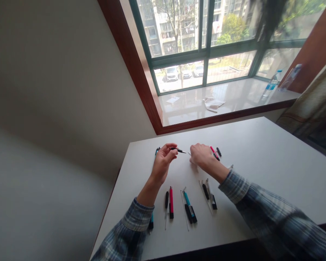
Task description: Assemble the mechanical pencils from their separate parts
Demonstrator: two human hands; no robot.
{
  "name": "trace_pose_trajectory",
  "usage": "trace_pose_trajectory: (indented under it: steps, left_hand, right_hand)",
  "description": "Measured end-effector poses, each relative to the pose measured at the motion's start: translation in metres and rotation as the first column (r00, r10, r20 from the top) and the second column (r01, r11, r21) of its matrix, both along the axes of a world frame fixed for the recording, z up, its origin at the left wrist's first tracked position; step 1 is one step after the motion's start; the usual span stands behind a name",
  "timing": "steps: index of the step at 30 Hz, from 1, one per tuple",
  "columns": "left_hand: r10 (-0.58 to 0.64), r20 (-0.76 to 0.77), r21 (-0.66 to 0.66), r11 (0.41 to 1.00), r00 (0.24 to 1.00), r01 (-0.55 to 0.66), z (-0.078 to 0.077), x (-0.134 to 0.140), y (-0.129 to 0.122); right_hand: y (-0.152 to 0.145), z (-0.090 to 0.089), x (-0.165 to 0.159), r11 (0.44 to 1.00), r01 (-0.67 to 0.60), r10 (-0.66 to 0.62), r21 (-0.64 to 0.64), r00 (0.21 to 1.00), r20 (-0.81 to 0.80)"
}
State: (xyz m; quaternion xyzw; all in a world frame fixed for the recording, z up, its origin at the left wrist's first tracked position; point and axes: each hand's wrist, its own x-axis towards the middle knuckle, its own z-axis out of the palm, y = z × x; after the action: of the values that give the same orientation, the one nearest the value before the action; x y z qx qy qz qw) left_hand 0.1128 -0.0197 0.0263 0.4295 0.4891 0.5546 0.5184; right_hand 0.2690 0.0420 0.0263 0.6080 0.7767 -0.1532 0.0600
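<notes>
Between its thumb and fingers, my left hand [162, 165] is closed on a black pen part [178, 150] whose metal tip points right. My right hand [202, 155], knuckles up, pinches a thin refill [189, 153]; only a short end shows beyond the fingers. A small gap separates this end from the pen tip. Closer to me lie taken-apart pens in groups: a red barrel [171, 201], a blue barrel [187, 199] and a white barrel [209, 188], each with black parts and a thin rod.
Beyond my right hand, a pink-and-black pen [214, 153] lies beside a black cap [219, 151]. Blue-and-black pieces [151, 222] are partly covered by my left sleeve. The white table [244, 145] meets a window sill [187, 114] holding papers and bottles.
</notes>
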Motion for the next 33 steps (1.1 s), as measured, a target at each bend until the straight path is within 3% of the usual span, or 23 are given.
trace_pose_trajectory:
  steps: [5, 9, 13, 17, 21, 26, 29, 33]
  left_hand:
    - [-0.013, 0.056, -0.040, 0.999, 0.998, 0.015, -0.004, -0.004, 0.000]
    - [-0.017, 0.213, -0.123, 0.991, 0.977, 0.044, -0.013, -0.011, 0.000]
    - [-0.090, 0.271, -0.180, 0.973, 0.958, 0.142, -0.020, -0.013, 0.002]
    - [-0.144, 0.258, -0.186, 0.963, 0.955, 0.195, -0.022, -0.011, 0.005]
    - [-0.252, 0.166, -0.122, 0.954, 0.953, 0.273, -0.019, -0.009, 0.006]
    - [-0.262, 0.122, -0.051, 0.962, 0.957, 0.269, -0.018, -0.008, 0.005]
    - [-0.234, 0.132, -0.028, 0.970, 0.963, 0.240, -0.017, -0.009, 0.005]
    - [-0.161, 0.118, -0.003, 0.987, 0.980, 0.162, -0.016, -0.013, 0.006]
  right_hand:
    - [0.001, 0.009, 0.008, 0.999, -0.007, 0.008, 0.046, 0.999, -0.034]
    - [0.002, 0.020, 0.015, 0.997, -0.004, 0.017, 0.075, 0.985, -0.173]
    - [-0.004, 0.032, 0.013, 0.993, -0.057, 0.091, 0.101, 0.924, -0.372]
    - [-0.014, 0.038, 0.008, 0.990, -0.133, 0.138, 0.047, 0.846, -0.516]
    - [-0.015, 0.034, 0.009, 0.983, -0.182, 0.133, -0.024, 0.798, -0.588]
    - [-0.014, 0.030, 0.013, 0.977, -0.195, 0.097, -0.091, 0.777, -0.622]
    - [-0.017, 0.026, 0.013, 0.976, -0.204, 0.111, -0.078, 0.770, -0.628]
    - [-0.015, 0.010, 0.025, 0.957, -0.283, 0.269, 0.061, 0.792, -0.548]
